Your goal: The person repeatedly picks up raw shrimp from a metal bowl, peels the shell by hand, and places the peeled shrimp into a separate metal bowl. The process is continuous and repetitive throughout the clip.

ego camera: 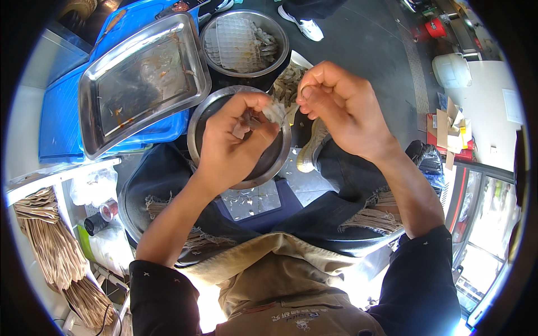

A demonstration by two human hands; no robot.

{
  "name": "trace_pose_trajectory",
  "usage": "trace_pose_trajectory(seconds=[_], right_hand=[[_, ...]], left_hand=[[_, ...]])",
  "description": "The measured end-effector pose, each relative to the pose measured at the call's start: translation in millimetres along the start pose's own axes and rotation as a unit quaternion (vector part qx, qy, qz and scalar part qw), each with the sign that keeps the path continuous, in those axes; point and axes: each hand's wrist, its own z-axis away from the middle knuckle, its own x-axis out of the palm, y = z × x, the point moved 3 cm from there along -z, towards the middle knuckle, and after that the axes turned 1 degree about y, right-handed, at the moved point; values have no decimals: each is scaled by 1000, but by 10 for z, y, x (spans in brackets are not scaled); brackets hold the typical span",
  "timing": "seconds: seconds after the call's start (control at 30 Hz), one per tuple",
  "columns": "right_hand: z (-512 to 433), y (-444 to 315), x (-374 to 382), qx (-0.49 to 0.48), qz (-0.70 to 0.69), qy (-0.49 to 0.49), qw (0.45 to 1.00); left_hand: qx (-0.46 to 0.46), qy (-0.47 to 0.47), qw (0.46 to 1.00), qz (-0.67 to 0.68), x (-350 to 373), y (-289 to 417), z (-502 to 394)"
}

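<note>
My left hand (pixel 235 138) grips a pale, greyish translucent shrimp (pixel 274 112) between thumb and fingers, over a round stainless steel basin (pixel 282 161) with a dark inside. Part of the shrimp is hidden by the fingers. To its right is my right hand (pixel 342 107), with thumb and forefinger pinched together. A thin sliver (pixel 292 110) runs from my right fingers to the shrimp; whether it is a pick or a piece of the shrimp, I cannot tell. Below the right fingers, a container of whole shrimp (pixel 288 84) is partly covered.
Beyond the basin, a steel pot (pixel 287 46) holds shrimp under a gridded translucent sheet (pixel 237 44). A wet steel tray (pixel 201 80) rests on blue plastic bins (pixel 59 122) at left. Scraps litter the floor (pixel 252 203). Another person's shoe (pixel 310 28) is at the top.
</note>
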Motion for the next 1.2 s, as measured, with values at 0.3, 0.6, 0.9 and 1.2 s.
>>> trace_pose_trajectory(seconds=[0.3,0.6,0.9,1.2], right_hand=[[-42,36,-41,146,-309,-32,939],[-7,102,123,62,-115,-47,990],[10,57,106,70,-146,-96,982],[-44,62,142,81,-264,-81,958]], left_hand=[[-116,-1,972,206,-8,18,-60],[12,-1,996,87,73,34,-51],[-117,54,968,216,-73,29,-82],[-237,53,889,388,-133,-49,-108]])
